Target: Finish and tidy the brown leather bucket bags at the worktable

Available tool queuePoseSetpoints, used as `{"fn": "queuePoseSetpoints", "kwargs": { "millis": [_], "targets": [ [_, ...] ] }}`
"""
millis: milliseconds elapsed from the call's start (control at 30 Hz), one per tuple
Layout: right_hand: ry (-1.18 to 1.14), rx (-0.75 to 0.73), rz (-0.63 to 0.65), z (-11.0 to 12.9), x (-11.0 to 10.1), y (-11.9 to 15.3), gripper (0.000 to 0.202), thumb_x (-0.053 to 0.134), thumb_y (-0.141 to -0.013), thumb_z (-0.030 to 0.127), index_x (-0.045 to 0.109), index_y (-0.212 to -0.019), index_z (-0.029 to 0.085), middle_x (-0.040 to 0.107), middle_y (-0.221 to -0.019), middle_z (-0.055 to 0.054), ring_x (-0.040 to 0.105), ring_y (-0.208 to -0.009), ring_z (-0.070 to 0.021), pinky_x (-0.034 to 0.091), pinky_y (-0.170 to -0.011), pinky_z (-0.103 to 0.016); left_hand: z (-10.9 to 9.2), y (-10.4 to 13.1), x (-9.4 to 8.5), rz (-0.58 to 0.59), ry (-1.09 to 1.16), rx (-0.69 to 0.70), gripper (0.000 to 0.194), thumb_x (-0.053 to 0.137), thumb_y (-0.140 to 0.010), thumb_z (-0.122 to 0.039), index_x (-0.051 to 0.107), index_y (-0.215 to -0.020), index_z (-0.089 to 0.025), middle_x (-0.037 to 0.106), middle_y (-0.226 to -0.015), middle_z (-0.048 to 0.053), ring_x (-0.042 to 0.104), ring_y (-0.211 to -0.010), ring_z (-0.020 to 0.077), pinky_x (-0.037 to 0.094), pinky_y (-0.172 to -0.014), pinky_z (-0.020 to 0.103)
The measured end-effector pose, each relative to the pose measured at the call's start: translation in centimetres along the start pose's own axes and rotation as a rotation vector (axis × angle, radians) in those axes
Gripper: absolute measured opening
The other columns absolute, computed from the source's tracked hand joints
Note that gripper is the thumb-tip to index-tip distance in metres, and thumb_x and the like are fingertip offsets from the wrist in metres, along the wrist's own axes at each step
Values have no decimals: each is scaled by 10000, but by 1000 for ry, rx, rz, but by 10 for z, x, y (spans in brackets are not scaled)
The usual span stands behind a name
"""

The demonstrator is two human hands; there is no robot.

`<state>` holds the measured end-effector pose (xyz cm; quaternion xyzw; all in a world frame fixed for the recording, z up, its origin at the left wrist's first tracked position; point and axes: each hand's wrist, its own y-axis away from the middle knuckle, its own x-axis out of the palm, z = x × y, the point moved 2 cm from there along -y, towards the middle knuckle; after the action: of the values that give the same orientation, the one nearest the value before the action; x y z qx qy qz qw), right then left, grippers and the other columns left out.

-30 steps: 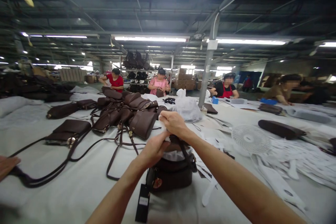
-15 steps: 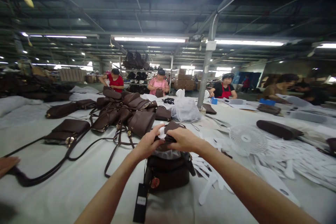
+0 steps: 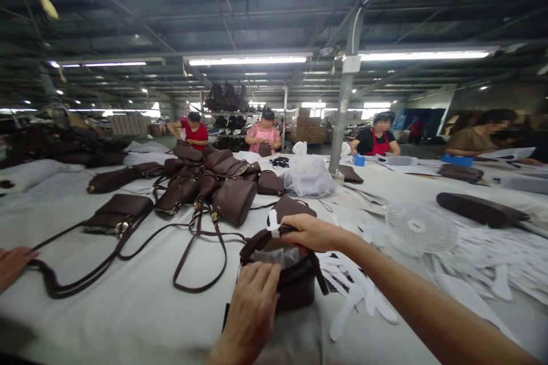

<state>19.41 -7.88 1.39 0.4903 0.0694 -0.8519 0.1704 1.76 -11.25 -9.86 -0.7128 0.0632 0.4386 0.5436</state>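
A dark brown handbag (image 3: 299,291) stands open on the white-covered table in front of me, its pale lining showing. My left hand (image 3: 254,302) grips the front rim of the opening, fingers together over the edge and thumb hidden. Above the back of the opening, my right hand (image 3: 310,231) is closed on a folded brown strap with a white toothed paper wrap (image 3: 273,221) around it. Part of the strap is hidden inside the fist. A flat brown piece (image 3: 293,205) shows just behind that hand.
Several brown handbags (image 3: 233,199) are heaped at centre left. Another person's hand (image 3: 16,265) touches a bag strap at the left edge. White paper pieces (image 3: 355,296) and a white fan (image 3: 422,227) lie to the right. A grey post (image 3: 342,120) rises beyond; co-workers sit across the table.
My left hand has left the wrapped strap and come down and nearer to the bag's front rim. My right hand still holds the strap, slightly farther right. The view has shifted a little.
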Motion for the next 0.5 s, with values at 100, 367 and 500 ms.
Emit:
{"fn": "queuePoseSetpoints", "kwargs": {
  "millis": [100,367,500],
  "targets": [
    [107,-27,-26,0,0,4,124,554,-849,181,489,-744,176,555,-722,15,504,-684,-135,316,-600,-235,-3,-1,3,101,15,-112,360,571,-750,-66,584,-1092,-180,635,-1082,97,564,-952,287,519,-789,456],
    [11,32,25,-17,2,13,110,556,-869,181,509,-769,178,581,-725,16,501,-654,-122,317,-577,-225,-7,-2,19,21,160,103,188,411,-885,-89,566,-852,-191,660,-901,25,565,-865,210,415,-871,378],
    [82,-25,-18,-20,2,12,91,572,-879,185,528,-800,177,591,-776,4,520,-719,-139,330,-629,-238,-5,-4,17,-25,175,102,308,300,-963,-136,548,-790,-192,639,-781,12,555,-750,178,389,-841,354]
  ]
}}
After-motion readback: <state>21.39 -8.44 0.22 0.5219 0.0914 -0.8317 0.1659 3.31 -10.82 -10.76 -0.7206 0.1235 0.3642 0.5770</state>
